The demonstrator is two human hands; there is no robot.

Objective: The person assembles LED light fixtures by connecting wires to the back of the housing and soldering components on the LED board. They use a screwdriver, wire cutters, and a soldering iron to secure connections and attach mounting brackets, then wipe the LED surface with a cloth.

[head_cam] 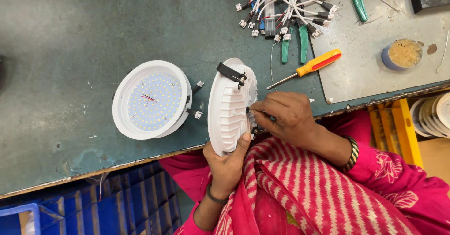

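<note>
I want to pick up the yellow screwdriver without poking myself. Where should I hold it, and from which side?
Take the screwdriver by its thick yellow and red handle, the end lying up and to the right, coming from above. The handle lies flat on the table with bare surface on both sides, while the thin metal shaft points down-left toward the right hand.

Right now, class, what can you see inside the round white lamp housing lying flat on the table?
Inside the lamp housing sits a round board dotted with small LEDs, with thin red wires at its centre. Whatever lies beneath that board is covered.
</note>
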